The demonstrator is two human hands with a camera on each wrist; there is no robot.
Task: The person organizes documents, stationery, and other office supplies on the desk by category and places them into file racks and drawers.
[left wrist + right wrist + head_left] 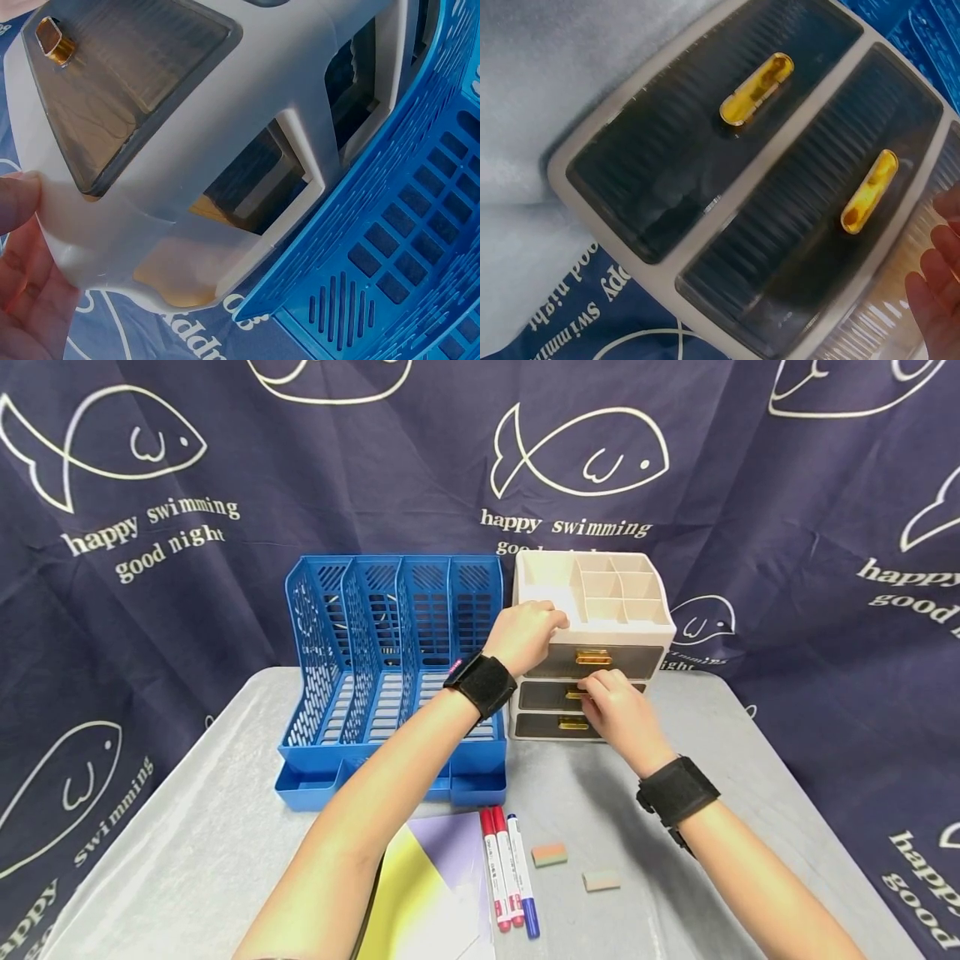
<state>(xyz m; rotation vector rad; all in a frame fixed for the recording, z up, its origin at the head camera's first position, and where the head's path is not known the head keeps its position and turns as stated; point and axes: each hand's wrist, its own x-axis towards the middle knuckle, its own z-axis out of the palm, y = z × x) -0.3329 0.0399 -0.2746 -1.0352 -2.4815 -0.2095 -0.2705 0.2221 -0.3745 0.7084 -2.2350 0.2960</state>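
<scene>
A white drawer organizer [651, 631] has dark translucent drawer fronts with gold handles and a divided open top. My left hand [527, 635] grips its upper left edge; in the left wrist view the thumb [16, 201] lies against the white shell and the other fingers go round the edge. My right hand [624, 714] is in front of the drawers, fingertips just below the top drawer's handle [593, 657]. In the right wrist view its slightly bent fingers [937, 281] are beside the top drawer, apart from the middle handle [870, 191].
A blue file rack [390, 758] stands left of the organizer, close against it. Purple and yellow sheets [405, 893] lie at the front, with two red markers [498, 868] and a blue marker [522, 877] beside them. Two small erasers [550, 855] lie right of the markers.
</scene>
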